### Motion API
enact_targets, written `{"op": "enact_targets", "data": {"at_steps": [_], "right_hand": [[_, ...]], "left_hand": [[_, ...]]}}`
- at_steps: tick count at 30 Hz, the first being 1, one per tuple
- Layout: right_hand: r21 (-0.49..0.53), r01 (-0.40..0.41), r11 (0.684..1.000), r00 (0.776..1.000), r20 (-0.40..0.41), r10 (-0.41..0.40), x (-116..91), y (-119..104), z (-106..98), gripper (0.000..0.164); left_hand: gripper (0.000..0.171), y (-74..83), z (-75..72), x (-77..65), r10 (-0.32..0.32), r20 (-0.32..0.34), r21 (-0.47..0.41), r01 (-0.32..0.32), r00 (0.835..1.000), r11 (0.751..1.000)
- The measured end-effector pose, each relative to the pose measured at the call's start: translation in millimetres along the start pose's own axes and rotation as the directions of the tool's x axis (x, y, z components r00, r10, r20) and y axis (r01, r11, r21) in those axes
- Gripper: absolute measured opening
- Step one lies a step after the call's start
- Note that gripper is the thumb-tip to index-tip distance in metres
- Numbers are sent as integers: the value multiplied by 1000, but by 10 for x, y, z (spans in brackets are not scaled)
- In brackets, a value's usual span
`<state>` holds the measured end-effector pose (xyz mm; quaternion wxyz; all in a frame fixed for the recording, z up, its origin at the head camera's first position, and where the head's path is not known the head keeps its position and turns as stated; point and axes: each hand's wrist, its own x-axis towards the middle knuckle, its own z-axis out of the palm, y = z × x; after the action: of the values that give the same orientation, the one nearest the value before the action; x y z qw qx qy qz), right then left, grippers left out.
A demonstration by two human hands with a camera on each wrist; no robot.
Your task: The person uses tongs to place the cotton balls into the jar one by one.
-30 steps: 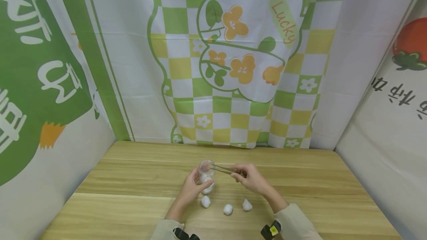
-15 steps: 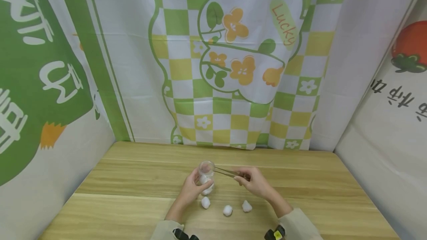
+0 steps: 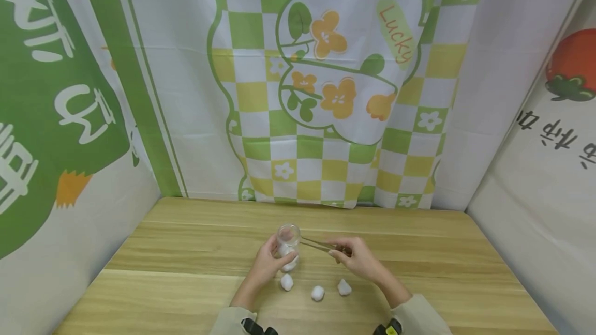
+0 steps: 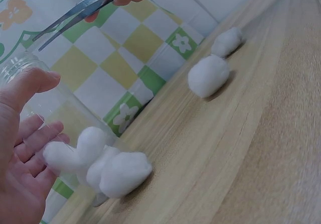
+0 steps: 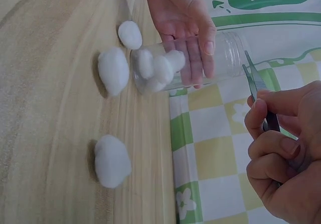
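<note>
A clear jar [image 3: 289, 235] stands upright on the table with several cotton balls [image 5: 161, 69] at its bottom. My left hand [image 3: 268, 261] grips it from the left side, thumb in front and fingers behind. Held in my right hand [image 3: 357, 258] is a pair of metal tweezers [image 5: 254, 77]. Its tips are apart with nothing between them, beside the jar's mouth. On the table in front of the jar lie three loose cotton balls: a left one [image 3: 287, 282], a middle one [image 3: 317, 293] and a right one [image 3: 344, 287].
The wooden table [image 3: 195, 242] reaches back to a green and yellow checked curtain [image 3: 321, 169]. Printed cloth walls stand at the left [image 3: 121, 211] and right [image 3: 526, 211] of it.
My right hand has drawn the tweezers back from over the jar's mouth, to the right and slightly toward me. The left hand and the jar have stayed in place.
</note>
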<state>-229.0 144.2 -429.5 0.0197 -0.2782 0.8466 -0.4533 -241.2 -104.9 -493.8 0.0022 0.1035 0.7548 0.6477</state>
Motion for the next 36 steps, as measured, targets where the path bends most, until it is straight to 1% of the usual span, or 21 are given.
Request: {"op": "enact_targets", "data": {"at_steps": [3,10,17,21,28,36], "right_hand": [[4,-7,1000,1000,3,7,-12,10,7,29],[1,3,1000,1000,21,-3,-26,40,23,31],[-2,-1,1000,999,54,2,-59,76,36,31],[7,6,1000,998,66,-6,-76,89,68,30],[10,20,1000,998,61,-21,-106,123,137,28],[6,2,1000,996,94,-3,-117,167,197,27]], "left_hand": [[65,9,-4,-1,19,2,2,-19,1000,1000],[64,-2,0,5,19,-2,1,-19,1000,1000],[61,14,3,4,46,-12,8,-46,999,999],[61,20,3,4,43,-10,1,-43,999,999],[60,7,5,4,39,-4,-5,-39,999,999],[64,-4,-2,-11,31,8,4,-31,999,999]]}}
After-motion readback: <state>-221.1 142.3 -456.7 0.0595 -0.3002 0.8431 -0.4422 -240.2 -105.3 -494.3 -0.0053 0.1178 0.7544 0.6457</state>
